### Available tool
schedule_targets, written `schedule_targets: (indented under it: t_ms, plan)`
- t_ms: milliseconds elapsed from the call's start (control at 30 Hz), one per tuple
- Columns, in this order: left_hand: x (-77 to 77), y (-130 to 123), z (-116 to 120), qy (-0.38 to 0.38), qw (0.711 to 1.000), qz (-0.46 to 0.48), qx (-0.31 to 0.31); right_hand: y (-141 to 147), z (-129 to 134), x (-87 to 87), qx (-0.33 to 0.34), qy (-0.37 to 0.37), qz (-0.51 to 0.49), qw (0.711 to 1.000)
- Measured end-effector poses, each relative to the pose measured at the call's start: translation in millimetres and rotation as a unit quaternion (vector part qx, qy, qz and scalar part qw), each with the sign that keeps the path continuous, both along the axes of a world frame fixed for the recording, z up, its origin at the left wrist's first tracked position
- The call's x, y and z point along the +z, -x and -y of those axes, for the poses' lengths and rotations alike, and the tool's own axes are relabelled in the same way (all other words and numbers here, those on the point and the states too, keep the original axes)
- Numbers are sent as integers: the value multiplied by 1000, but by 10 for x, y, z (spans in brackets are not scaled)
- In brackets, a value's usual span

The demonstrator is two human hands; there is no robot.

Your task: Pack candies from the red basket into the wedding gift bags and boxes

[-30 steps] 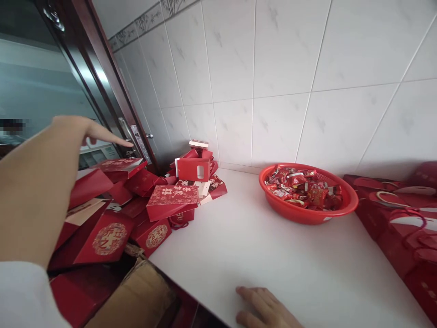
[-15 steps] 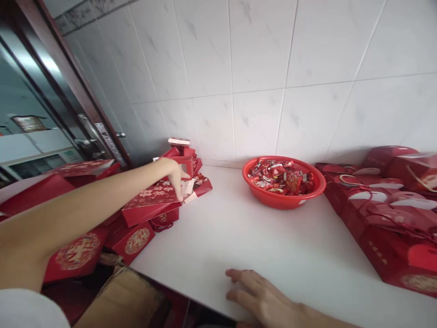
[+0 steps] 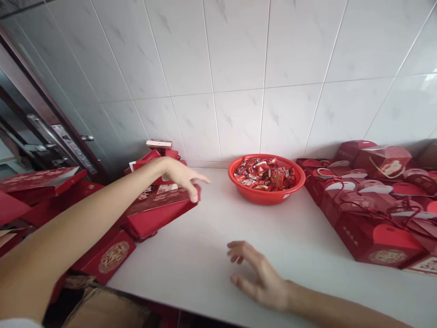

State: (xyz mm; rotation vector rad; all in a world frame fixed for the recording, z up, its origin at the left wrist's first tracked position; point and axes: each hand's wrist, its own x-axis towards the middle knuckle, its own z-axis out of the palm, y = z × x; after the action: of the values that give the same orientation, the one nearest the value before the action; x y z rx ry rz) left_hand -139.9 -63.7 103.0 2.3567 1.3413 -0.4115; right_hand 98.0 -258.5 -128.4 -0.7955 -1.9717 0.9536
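My left hand (image 3: pixel 180 177) reaches across to the pile on the left and grips the right end of a red cardboard gift box (image 3: pixel 164 212) with a pale pattern on top. The thumb lies at the box's corner while the index finger sticks out past it; the other fingers are hidden. My right hand (image 3: pixel 257 278) hovers over the white tabletop (image 3: pixel 205 269), holding nothing, its thumb and fingers apart. Beneath and around the gripped box lie more red boxes (image 3: pixel 105 257), some with a round gold emblem.
A red plastic basin (image 3: pixel 266 196) of red-wrapped sweets (image 3: pixel 262 173) stands near the tiled wall (image 3: pixel 235 118). Rows of folded red gift boxes (image 3: pixel 375 237) with cord handles fill the right side. A brown carton (image 3: pixel 105 310) sits below the table's front edge.
The view has swung to the right. My left hand has drawn the gift box rightward from the pile. My right hand has lifted and its fingers have curled slightly.
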Motion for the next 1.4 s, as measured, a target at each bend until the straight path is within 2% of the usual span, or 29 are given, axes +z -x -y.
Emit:
schedule_targets:
  t_ms: [33,100,167,267,367,400,467,533,633,700,733,867,967,1100,1200,1267,1333,1400]
  plan:
    - [57,-152,33,84,996,17,-30,-24,-59,7,-36,32,-31,998]
    - [81,-426,75,170,974,98,-110,-98,-191,10,-86,106,-85,987]
    - [-31,-647,73,245,935,173,-189,-205,-309,23,-94,158,-129,974]
    - [-395,-895,20,362,842,291,-274,-388,-409,106,-58,169,-182,967]
    - [-797,-1066,-15,433,739,411,-313,-533,-427,244,-32,171,-207,963]
    - [-898,-1103,-16,444,716,438,-312,-568,-427,284,-26,181,-207,961]
    - [-1023,-1137,1,447,699,468,-304,-617,-436,334,-23,197,-195,961]
    - [-1050,-1120,38,421,715,479,-287,-645,-460,336,-54,187,-173,965]
    - [-1005,-1037,132,310,784,483,-236,-666,-516,267,-150,139,-145,968]
    - [-992,-985,211,209,829,488,-173,-676,-557,198,-200,119,-134,963]
    - [-1001,-969,249,162,843,493,-140,-681,-576,162,-220,113,-126,961]
    - [-1100,-988,333,54,858,509,-55,-690,-623,49,-267,86,-57,958]
    - [-1163,-1065,308,60,862,503,-3,-672,-623,21,-273,75,-22,959]
    - [-1167,-1134,222,147,865,477,52,-635,-596,37,-250,87,-22,964]
    - [-1095,-1109,141,222,864,452,32,-626,-576,58,-224,87,-35,970]
    - [-1012,-1081,61,235,859,455,-5,-635,-567,65,-212,78,-39,973]
    - [-917,-1082,-60,211,856,471,-37,-654,-560,63,-211,68,-37,974]
    - [-830,-1131,-223,156,865,474,-57,-679,-554,53,-219,56,-41,973]
